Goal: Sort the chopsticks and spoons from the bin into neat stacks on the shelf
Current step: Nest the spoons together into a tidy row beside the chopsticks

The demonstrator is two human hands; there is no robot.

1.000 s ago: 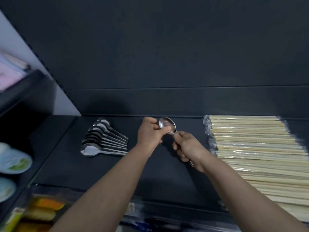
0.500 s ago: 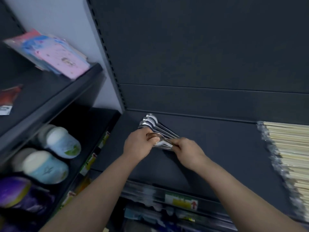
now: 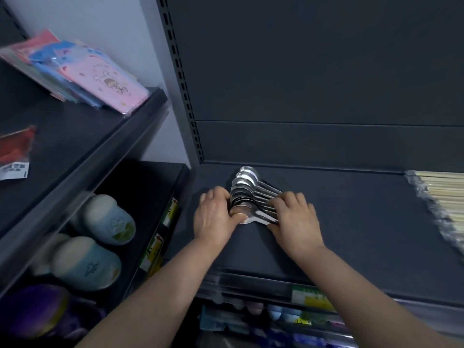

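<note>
A row of several steel spoons (image 3: 247, 187) lies overlapped on the dark shelf (image 3: 351, 222), bowls to the left, handles to the right. My left hand (image 3: 216, 217) is at the bowls, its thumb pressing on the nearest spoon's bowl (image 3: 244, 217) and its fingers against the bowls behind. My right hand (image 3: 293, 217) rests its fingers over the handles at the row's right end. Wrapped wooden chopsticks (image 3: 444, 197) lie stacked at the shelf's right edge. The bin is out of view.
A slotted upright post (image 3: 185, 96) borders the shelf on the left. The neighbouring unit holds pink and blue packets (image 3: 95, 76) above and pale round containers (image 3: 108, 219) below. Price labels (image 3: 311, 296) run along the shelf's front rail.
Both hands carried a single spoon from mid-shelf leftward to the spoon row and set it at the near end. My head turned left, so the chopsticks slid to the right edge.
</note>
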